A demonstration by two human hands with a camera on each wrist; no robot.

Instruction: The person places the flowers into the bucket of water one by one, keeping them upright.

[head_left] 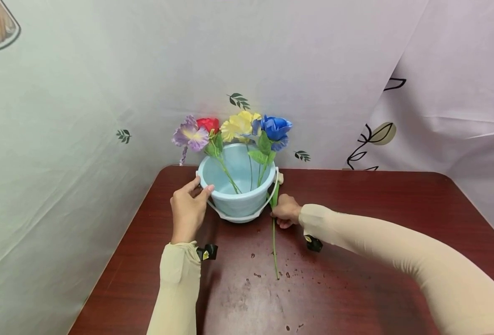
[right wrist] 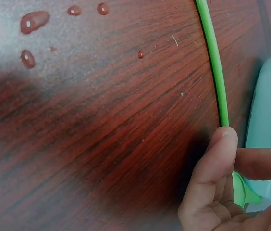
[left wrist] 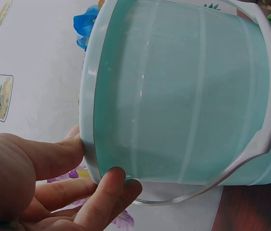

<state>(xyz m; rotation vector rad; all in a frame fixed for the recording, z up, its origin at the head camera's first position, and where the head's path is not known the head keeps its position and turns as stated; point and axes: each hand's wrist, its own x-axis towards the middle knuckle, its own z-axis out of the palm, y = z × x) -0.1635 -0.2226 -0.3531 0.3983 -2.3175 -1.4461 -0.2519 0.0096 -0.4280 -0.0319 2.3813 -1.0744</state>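
Note:
A light blue bucket [head_left: 238,204] stands upright on the table. My left hand [head_left: 188,207] grips its rim at the left, and the left wrist view shows the thumb and fingers [left wrist: 111,185] about the rim [left wrist: 88,110]. Beside the bucket's right side, my right hand [head_left: 286,211] pinches the green stem [right wrist: 215,57] of a flower lying on the table. A pale part [head_left: 280,178] shows at its far end, partly behind the handle. Inside the bucket stand a purple flower [head_left: 190,135], a red flower [head_left: 208,123], a yellow flower [head_left: 239,125] and blue blooms [head_left: 276,128].
The bucket's white handle [head_left: 240,218] hangs down at the front. Water drops [right wrist: 34,21] dot the dark red wooden table [head_left: 356,279]. A pale cloth [head_left: 314,70] with leaf prints hangs behind the table and at its sides.

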